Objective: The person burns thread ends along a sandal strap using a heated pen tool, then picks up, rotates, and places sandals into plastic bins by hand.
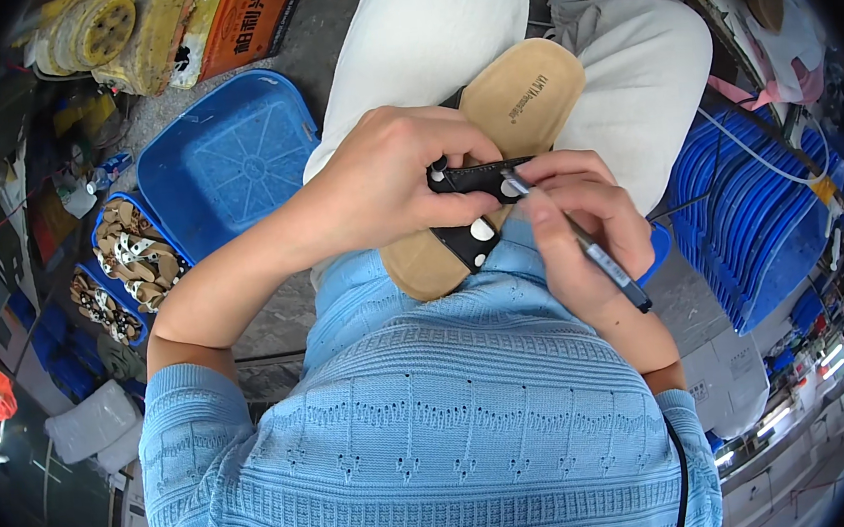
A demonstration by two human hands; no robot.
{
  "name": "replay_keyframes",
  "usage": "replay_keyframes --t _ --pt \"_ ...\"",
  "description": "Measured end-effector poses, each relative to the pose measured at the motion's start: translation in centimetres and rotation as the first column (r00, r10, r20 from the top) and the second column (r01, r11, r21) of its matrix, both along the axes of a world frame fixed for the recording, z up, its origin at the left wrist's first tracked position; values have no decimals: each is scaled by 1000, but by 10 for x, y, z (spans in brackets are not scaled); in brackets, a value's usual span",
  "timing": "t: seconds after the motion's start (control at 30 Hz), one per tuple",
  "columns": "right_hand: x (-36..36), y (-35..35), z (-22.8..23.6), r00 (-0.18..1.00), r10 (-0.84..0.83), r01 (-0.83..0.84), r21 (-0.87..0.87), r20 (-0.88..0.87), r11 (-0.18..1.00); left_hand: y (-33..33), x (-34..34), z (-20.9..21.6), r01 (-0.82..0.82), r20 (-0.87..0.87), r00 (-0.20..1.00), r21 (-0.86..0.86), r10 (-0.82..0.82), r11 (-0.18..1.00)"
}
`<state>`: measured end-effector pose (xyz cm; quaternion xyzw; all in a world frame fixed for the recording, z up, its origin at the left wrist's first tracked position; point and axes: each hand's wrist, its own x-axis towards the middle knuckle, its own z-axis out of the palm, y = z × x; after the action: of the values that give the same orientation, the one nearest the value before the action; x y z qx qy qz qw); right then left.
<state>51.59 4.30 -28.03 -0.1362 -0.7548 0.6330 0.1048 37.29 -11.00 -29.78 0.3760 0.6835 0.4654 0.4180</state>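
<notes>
Head (left of a pair, fisheye) | from: wearer's head | faces: steeply down past shirt (423, 394), centred at the near edge of lap (433, 42) | near: shirt closest, sandal (533, 93) close, basin (148, 177) farther | wide: edges bend, corners black | sole view

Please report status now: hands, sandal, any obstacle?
Left hand pinching black strap. Right hand gripping pen, tip at strap. Tan sandal over white trousers. No obstruction seen at pen tip.
</notes>
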Motion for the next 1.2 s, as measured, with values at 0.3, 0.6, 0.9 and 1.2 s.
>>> replay_keyframes --t 0.3,0.6,0.9,1.2 --pt "10 5 -5 996 -88 90 -59 28 994 1 0 0 -2 -3 1000 -9 2 1000" --pt "11 17 -6 985 -128 120 -80 -111 990 -3 -26 -1 86 47 995 134 -93 987" --pt "-8 7 8 991 124 -124 -9 56 992 -5 -34 -4 177 232 953 99 -196 979" --pt "-15 -3 5 994 95 -102 151 49 983 -5 -33 -6 203 133 967 114 -217 973"
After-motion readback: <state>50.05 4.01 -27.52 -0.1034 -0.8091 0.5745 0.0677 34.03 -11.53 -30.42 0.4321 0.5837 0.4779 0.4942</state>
